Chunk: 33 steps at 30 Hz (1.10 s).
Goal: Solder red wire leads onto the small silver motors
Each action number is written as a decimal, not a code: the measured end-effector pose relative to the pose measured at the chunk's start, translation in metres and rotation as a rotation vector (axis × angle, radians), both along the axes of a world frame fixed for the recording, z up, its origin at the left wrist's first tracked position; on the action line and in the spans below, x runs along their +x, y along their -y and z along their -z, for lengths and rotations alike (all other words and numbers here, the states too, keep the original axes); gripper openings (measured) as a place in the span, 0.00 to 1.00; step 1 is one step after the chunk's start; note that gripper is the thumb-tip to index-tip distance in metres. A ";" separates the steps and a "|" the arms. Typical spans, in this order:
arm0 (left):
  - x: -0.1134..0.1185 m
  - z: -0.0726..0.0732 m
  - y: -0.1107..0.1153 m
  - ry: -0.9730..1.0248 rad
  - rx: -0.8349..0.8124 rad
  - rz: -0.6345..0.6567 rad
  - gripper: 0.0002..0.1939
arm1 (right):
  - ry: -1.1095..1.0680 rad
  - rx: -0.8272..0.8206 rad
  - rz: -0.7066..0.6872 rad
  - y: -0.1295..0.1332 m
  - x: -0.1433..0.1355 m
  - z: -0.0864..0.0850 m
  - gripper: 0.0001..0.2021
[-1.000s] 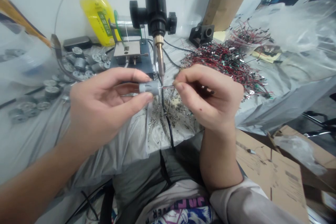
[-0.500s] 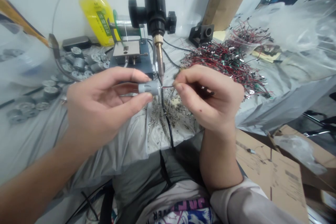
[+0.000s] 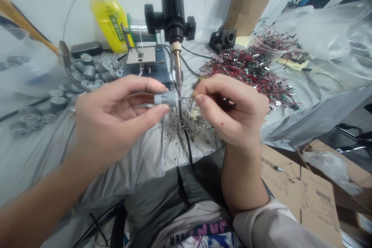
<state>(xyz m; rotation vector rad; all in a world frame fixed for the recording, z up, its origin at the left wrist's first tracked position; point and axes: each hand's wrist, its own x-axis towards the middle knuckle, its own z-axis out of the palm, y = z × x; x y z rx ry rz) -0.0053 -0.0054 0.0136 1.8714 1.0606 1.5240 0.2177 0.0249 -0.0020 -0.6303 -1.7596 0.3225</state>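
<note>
Between the thumb and fingers of my left hand (image 3: pixel 116 112) is a small grey cylindrical motor (image 3: pixel 165 99), lying sideways with its end toward the right. My right hand (image 3: pixel 232 110) pinches a thin wire (image 3: pixel 186 97) that reaches to the motor's right end. The soldering iron (image 3: pixel 178 66) hangs point down from a black clamp (image 3: pixel 172 11), its tip at the place where wire and motor end meet. Whether the wire is joined to the motor is too small to tell.
Behind my left hand stand a solder feeder (image 3: pixel 142 56) with a spool and a yellow bottle (image 3: pixel 109 23). Several loose motors (image 3: pixel 90 71) lie at the left. A heap of red and black wires (image 3: pixel 250 66) is at the right, above cardboard boxes (image 3: pixel 299 190).
The whole view has shifted slightly. Both hands keep their grips on the motor and the wire, almost in the same place at the iron's tip.
</note>
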 end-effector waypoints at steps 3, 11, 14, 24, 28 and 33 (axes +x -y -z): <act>0.000 0.000 0.001 0.001 -0.011 -0.004 0.14 | 0.003 -0.009 0.004 0.001 0.000 0.000 0.07; 0.001 0.001 0.004 0.038 -0.038 0.005 0.14 | 0.017 -0.017 -0.002 0.000 0.003 0.000 0.07; 0.001 0.003 0.004 0.052 -0.039 0.008 0.14 | 0.023 -0.005 -0.015 -0.002 0.003 0.000 0.07; 0.000 0.003 0.004 0.042 -0.082 0.014 0.14 | 0.014 0.034 -0.075 -0.005 0.004 0.001 0.06; 0.000 0.004 0.004 0.045 -0.107 -0.001 0.13 | 0.007 0.032 -0.106 -0.006 0.004 0.002 0.06; -0.001 0.004 0.004 0.083 -0.101 0.023 0.13 | 0.013 0.043 -0.124 -0.007 0.004 0.001 0.06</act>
